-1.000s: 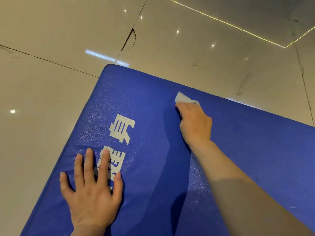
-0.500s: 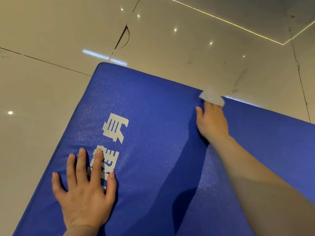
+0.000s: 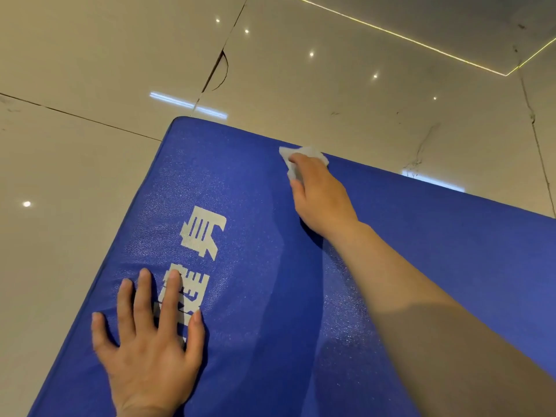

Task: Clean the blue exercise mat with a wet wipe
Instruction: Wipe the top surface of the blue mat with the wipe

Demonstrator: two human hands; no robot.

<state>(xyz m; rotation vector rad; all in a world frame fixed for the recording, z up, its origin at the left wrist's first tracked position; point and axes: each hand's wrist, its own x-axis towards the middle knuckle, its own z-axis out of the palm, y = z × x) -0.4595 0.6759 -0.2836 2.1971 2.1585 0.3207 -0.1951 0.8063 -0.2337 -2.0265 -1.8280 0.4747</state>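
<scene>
— Where is the wet wipe (image 3: 304, 160) sitting?
— At the blue mat's (image 3: 270, 230) far edge; the right hand (image 3: 320, 195) is pressing it, fingers seemingly curled over it.
— The left hand (image 3: 150, 350)?
— Lying flat, fingers spread, holding nothing.

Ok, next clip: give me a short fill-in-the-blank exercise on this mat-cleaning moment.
1. The right hand presses a white ____ against the blue mat.
2. The wipe sits at the mat's ____ edge.
3. The left hand lies ____ on the mat, fingers spread, partly covering the white lettering.
4. The mat lies on a glossy ____ floor.

Missing words: wipe; far; flat; tiled
</scene>
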